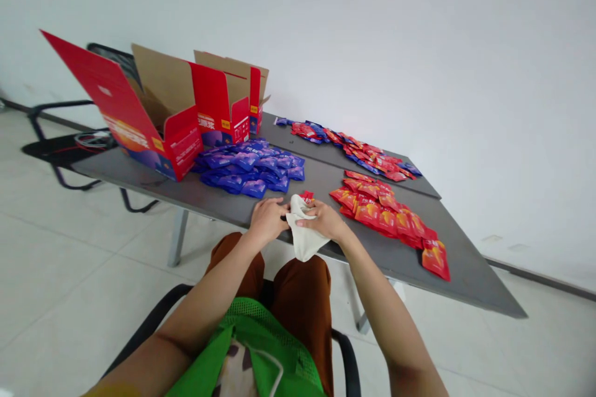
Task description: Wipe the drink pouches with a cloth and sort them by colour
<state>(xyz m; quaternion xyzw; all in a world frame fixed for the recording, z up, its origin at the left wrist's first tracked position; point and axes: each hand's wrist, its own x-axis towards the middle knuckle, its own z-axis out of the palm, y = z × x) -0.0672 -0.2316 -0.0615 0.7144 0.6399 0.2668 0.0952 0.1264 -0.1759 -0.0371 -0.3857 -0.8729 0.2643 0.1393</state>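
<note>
White cloth [305, 237] bunched between hands, lower end drooping past surface edge. Right hand [325, 220] clenched on cloth's top. Left hand [267, 220] curled at cloth's left side; grip cannot be told. Red sachet [306, 196] just ahead of hands, partly behind cloth. Red sachets [386, 214] right of right hand; purple sachets [246, 167] ahead of left hand, both on grey surface [316, 180]. Red cartons [221, 105] farthest, beyond left hand. Risk: loose grip could let cloth slide off edge; wide right-hand swing could scatter red sachets.

Bright, even light; curved wide-angle edges
</note>
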